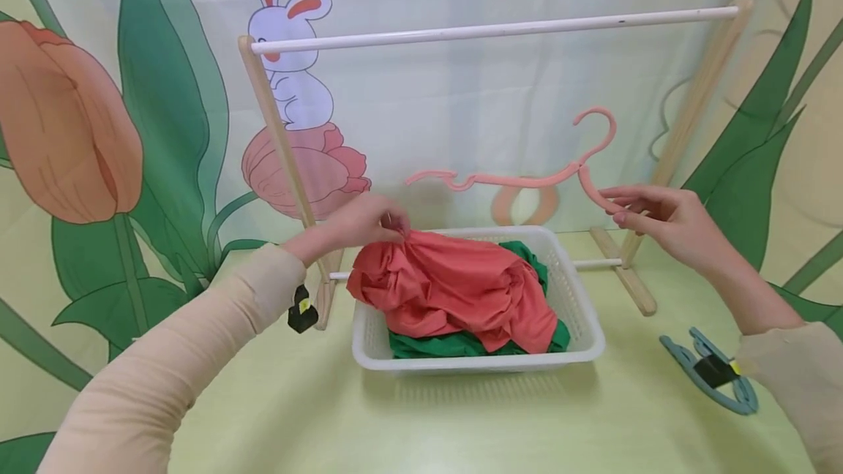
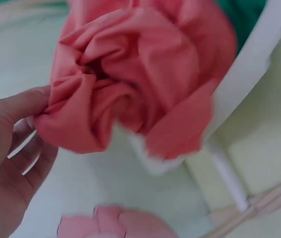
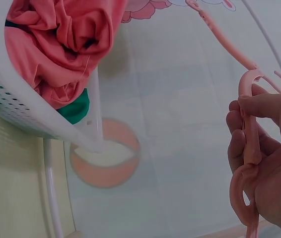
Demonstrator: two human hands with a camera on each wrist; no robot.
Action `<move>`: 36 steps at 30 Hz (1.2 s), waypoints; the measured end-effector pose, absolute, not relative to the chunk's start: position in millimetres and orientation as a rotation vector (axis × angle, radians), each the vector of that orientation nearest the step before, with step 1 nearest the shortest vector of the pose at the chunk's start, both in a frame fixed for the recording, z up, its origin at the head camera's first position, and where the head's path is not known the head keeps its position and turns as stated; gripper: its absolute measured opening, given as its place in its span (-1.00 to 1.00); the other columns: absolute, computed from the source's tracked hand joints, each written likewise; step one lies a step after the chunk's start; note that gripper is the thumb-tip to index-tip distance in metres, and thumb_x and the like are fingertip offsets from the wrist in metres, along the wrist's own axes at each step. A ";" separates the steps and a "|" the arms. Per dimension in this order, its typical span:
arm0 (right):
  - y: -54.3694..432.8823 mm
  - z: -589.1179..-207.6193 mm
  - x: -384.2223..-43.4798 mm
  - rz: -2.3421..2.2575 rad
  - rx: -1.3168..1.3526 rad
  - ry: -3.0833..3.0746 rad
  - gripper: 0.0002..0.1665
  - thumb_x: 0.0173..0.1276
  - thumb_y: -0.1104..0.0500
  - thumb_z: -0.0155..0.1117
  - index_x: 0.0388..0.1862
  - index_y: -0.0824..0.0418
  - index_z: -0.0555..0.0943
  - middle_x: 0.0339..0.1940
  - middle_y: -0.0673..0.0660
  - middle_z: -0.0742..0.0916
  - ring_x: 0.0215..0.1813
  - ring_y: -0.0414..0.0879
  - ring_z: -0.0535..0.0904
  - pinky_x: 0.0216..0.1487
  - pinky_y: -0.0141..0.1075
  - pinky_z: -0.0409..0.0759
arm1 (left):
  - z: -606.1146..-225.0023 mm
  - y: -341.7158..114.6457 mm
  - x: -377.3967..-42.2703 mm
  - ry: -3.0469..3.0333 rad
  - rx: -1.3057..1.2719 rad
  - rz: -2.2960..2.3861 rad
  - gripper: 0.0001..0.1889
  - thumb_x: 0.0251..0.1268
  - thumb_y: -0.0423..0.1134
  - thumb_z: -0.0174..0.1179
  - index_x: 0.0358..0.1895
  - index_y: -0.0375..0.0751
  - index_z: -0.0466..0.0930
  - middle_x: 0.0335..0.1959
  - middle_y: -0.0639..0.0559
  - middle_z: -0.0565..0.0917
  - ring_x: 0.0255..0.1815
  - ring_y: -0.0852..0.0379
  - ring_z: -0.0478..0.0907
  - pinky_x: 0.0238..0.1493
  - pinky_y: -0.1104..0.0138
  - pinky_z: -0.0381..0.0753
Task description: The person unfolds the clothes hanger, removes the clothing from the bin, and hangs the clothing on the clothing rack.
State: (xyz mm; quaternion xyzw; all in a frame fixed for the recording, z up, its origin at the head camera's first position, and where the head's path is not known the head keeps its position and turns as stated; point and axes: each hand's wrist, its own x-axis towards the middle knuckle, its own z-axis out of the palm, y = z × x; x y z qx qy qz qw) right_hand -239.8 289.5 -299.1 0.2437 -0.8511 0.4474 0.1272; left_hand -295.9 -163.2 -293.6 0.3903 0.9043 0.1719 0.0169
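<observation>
My left hand (image 1: 378, 223) pinches the coral-red cloth garment (image 1: 461, 280) at its upper left and lifts that corner a little. The rest of the garment lies crumpled over a green cloth (image 1: 437, 346) in the white plastic basket (image 1: 593, 342). In the left wrist view, thumb and fingers hold the bunched edge of the red fabric (image 2: 145, 64). My right hand (image 1: 665, 222) grips one arm of a pink clothes hanger (image 1: 527, 181), which is held in the air to the right above the basket. In the right wrist view the fingers curl round the hanger (image 3: 251, 134).
A small rack with wooden legs (image 1: 691, 115) and a white top rail (image 1: 494, 31) stands behind the basket. A blue-grey folded hanger (image 1: 718, 379) lies on the table (image 1: 461, 430) at the right. The backdrop carries printed tulips and a rabbit (image 1: 299, 86).
</observation>
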 end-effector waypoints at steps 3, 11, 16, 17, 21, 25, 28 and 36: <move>290.0 -298.1 -239.9 1.303 0.708 -2.475 -0.58 0.39 0.34 0.24 0.22 0.29 0.58 -0.21 -0.25 0.75 -0.27 -0.33 0.67 -0.40 -0.47 0.51 | -282.1 -177.6 -305.6 2.922 1.163 0.592 -0.94 0.27 -0.30 0.33 -0.22 -0.12 0.73 -0.27 0.00 0.71 -0.22 0.11 0.62 -0.15 0.26 0.67; 288.0 -298.1 -240.1 1.301 0.723 -2.473 -0.58 0.39 0.35 0.24 0.22 0.29 0.59 -0.24 -0.25 0.74 -0.30 -0.31 0.65 -0.45 -0.40 0.45 | -302.6 -201.6 -314.2 2.972 1.057 0.647 -0.78 0.28 -0.26 0.33 -0.03 -0.10 0.74 -0.10 -0.04 0.70 -0.14 0.04 0.59 -0.07 0.19 0.67; 289.0 -300.7 -239.9 1.295 0.708 -2.487 -0.58 0.39 0.34 0.24 0.23 0.28 0.59 -0.22 -0.26 0.74 -0.29 -0.33 0.66 -0.42 -0.45 0.49 | -304.8 -195.1 -296.5 3.003 1.111 0.746 -0.76 0.24 -0.26 0.36 -0.02 -0.10 0.74 -0.10 -0.06 0.68 -0.26 0.08 0.53 -0.22 0.31 0.58; 289.7 -301.3 -240.0 1.295 0.703 -2.488 -0.58 0.39 0.34 0.24 0.23 0.28 0.59 -0.22 -0.26 0.74 -0.28 -0.33 0.66 -0.41 -0.45 0.49 | -304.1 -191.1 -290.9 2.981 1.138 0.786 -0.77 0.24 -0.27 0.36 -0.03 -0.11 0.75 -0.12 -0.06 0.69 -0.29 0.10 0.53 -0.25 0.33 0.58; 291.3 -304.0 -240.4 1.301 0.692 -2.492 -0.58 0.40 0.33 0.24 0.23 0.26 0.58 -0.21 -0.27 0.74 -0.28 -0.33 0.66 -0.43 -0.42 0.47 | -312.5 -172.0 -270.4 2.790 1.263 0.842 -0.78 0.23 -0.27 0.36 -0.06 -0.16 0.73 -0.14 -0.06 0.71 -0.31 0.17 0.58 -0.25 0.36 0.62; 290.9 -307.4 -240.7 1.317 0.703 -2.498 -0.58 0.40 0.33 0.23 0.23 0.27 0.58 -0.23 -0.25 0.74 -0.29 -0.32 0.66 -0.46 -0.38 0.46 | -335.3 -155.8 -260.7 2.639 1.333 0.684 -0.75 0.23 -0.23 0.38 -0.04 -0.15 0.71 -0.09 -0.04 0.71 -0.21 0.16 0.61 -0.15 0.35 0.66; 290.0 -309.4 -240.7 1.334 0.717 -2.500 -0.59 0.40 0.33 0.23 0.23 0.28 0.58 -0.24 -0.23 0.75 -0.30 -0.30 0.67 -0.47 -0.38 0.47 | -351.9 -151.6 -259.5 2.629 1.290 0.499 -0.72 0.20 -0.19 0.40 -0.03 -0.11 0.71 -0.07 0.00 0.71 -0.06 0.11 0.56 -0.04 0.33 0.64; 290.8 -310.8 -240.1 1.315 0.700 -2.512 -0.59 0.41 0.32 0.23 0.23 0.27 0.58 -0.26 -0.22 0.74 -0.31 -0.29 0.66 -0.44 -0.41 0.51 | -358.7 -161.8 -272.8 2.700 1.273 0.207 -0.95 0.16 -0.25 0.42 -0.33 -0.05 0.75 -0.40 0.11 0.69 -0.30 0.21 0.52 -0.25 0.45 0.53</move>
